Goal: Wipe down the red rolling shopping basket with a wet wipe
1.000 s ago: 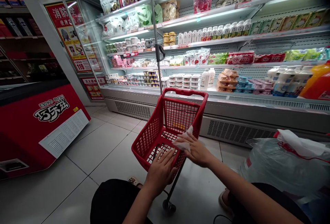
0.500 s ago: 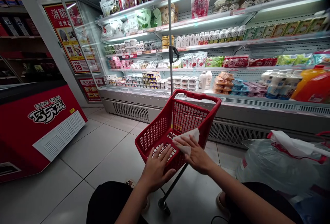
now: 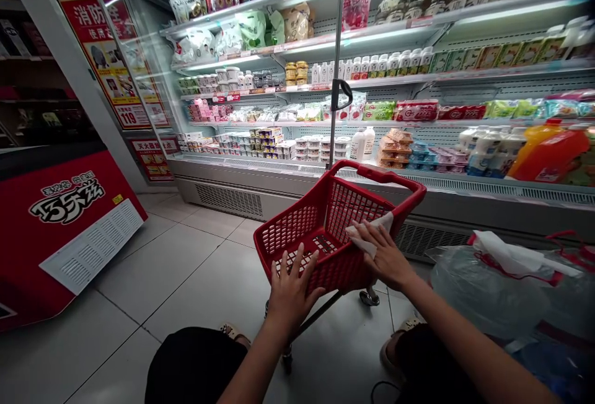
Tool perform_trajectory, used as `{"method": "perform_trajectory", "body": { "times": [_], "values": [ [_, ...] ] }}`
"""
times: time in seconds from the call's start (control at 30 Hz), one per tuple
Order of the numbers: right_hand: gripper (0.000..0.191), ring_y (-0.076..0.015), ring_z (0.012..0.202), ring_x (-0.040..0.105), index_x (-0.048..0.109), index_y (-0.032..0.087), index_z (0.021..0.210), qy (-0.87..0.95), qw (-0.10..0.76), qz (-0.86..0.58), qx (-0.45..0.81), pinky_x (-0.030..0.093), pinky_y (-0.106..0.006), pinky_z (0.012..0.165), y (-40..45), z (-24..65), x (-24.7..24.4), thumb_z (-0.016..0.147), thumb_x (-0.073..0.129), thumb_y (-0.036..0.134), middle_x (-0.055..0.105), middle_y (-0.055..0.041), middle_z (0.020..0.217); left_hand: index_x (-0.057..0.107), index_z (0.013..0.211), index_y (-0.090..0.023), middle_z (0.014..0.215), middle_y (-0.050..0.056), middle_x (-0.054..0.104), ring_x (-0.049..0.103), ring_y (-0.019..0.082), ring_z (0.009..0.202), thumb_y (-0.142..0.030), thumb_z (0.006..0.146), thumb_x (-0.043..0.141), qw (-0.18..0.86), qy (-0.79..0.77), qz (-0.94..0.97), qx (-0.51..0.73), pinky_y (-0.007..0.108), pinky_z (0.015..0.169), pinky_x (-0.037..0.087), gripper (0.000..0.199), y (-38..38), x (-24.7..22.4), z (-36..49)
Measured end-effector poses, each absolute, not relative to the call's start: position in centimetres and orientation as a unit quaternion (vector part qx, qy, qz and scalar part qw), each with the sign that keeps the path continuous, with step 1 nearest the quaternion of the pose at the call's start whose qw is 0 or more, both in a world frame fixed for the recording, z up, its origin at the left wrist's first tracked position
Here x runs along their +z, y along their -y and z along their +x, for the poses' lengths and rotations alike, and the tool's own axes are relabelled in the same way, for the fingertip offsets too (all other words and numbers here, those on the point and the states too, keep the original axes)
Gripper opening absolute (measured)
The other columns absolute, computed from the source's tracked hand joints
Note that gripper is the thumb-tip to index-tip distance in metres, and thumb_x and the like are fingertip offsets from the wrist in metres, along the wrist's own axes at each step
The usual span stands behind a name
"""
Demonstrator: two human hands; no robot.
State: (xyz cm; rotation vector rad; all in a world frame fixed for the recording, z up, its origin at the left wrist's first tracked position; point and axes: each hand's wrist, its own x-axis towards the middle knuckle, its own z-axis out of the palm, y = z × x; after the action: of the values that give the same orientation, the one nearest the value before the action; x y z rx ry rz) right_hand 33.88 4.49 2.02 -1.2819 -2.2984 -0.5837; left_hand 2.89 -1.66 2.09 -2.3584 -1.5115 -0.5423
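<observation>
Tiled floor [image 3: 186,255] below left fingers [image 3: 296,260]; fridge [image 3: 223,198] beyond right fingers [image 3: 373,233], freezer [image 3: 69,224] well left of both. Cart [image 3: 334,271] under both, long axis slanting near left to far right, handle [image 3: 379,175] beyond right fingers. Left fingers spread over near end, contact hard to tell; right fingers slightly parted, flat on cloth [image 3: 385,221] along cart's side.
</observation>
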Motion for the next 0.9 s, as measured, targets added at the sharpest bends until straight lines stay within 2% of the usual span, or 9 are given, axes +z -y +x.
{"method": "perform_trajectory", "body": {
  "times": [0.17, 0.3, 0.47, 0.67, 0.77, 0.9],
  "values": [
    [0.083, -0.0307, 0.162, 0.010, 0.004, 0.029, 0.169, 0.822, 0.243, -0.473, -0.204, 0.022, -0.055, 0.129, -2.0, 29.8, 1.2, 0.097, 0.043, 0.020, 0.008, -0.0005, 0.176, 0.014, 0.167, -0.041, 0.173, 0.005, 0.025, 0.036, 0.043, 0.152, -0.056, 0.098, 0.059, 0.132, 0.522, -0.817, -0.205, 0.070, 0.116, 0.036, 0.084, 1.5, 1.9, 3.6],
    [0.085, -0.0304, 0.162, 0.008, 0.006, 0.029, 0.169, 0.855, 0.224, -0.435, -0.174, 0.022, -0.053, 0.129, -0.1, 25.7, 0.6, 0.095, 0.045, 0.019, 0.010, 0.0001, 0.176, 0.020, 0.167, -0.041, 0.173, 0.005, 0.027, 0.039, 0.043, 0.150, -0.055, 0.098, 0.060, 0.128, 0.523, -0.818, -0.202, 0.071, 0.116, 0.035, 0.080, 1.6, 1.7, 3.5],
    [0.074, -0.0248, 0.161, 0.015, 0.014, 0.034, 0.168, 0.873, 0.200, -0.399, -0.195, 0.018, -0.050, 0.131, -1.4, 28.9, 1.3, 0.100, 0.042, 0.024, 0.020, 0.0058, 0.174, 0.022, 0.165, -0.045, 0.173, 0.002, 0.025, 0.048, 0.041, 0.144, -0.051, 0.100, 0.059, 0.113, 0.517, -0.827, -0.188, 0.070, 0.116, 0.036, 0.076, 1.2, 2.2, 2.2],
    [0.074, -0.0269, 0.160, 0.020, 0.012, 0.037, 0.168, 0.808, 0.235, -0.484, -0.242, 0.016, -0.056, 0.130, -3.7, 36.0, 2.4, 0.101, 0.039, 0.023, 0.016, 0.0049, 0.175, 0.019, 0.165, -0.046, 0.172, 0.000, 0.028, 0.048, 0.040, 0.145, -0.052, 0.104, 0.051, 0.093, 0.518, -0.831, -0.180, 0.070, 0.116, 0.036, 0.070, 0.6, 2.9, 1.4],
    [0.078, -0.0295, 0.161, 0.017, 0.005, 0.037, 0.169, 0.780, 0.255, -0.518, -0.241, 0.017, -0.060, 0.130, -3.5, 35.2, 2.0, 0.100, 0.040, 0.022, 0.013, 0.0042, 0.175, 0.019, 0.165, -0.046, 0.172, 0.000, 0.030, 0.046, 0.041, 0.146, -0.054, 0.103, 0.052, 0.089, 0.522, -0.828, -0.184, 0.072, 0.117, 0.033, 0.071, 0.5, 2.8, 1.5],
    [0.079, -0.0315, 0.162, 0.011, 0.004, 0.032, 0.169, 0.804, 0.261, -0.490, -0.212, 0.020, -0.058, 0.130, -2.2, 30.2, 0.5, 0.100, 0.041, 0.023, 0.013, 0.0028, 0.176, 0.025, 0.165, -0.043, 0.171, 0.003, 0.031, 0.045, 0.041, 0.147, -0.055, 0.100, 0.057, 0.091, 0.519, -0.828, -0.190, 0.073, 0.118, 0.030, 0.074, 0.5, 2.6, 1.8]
  ]
}}
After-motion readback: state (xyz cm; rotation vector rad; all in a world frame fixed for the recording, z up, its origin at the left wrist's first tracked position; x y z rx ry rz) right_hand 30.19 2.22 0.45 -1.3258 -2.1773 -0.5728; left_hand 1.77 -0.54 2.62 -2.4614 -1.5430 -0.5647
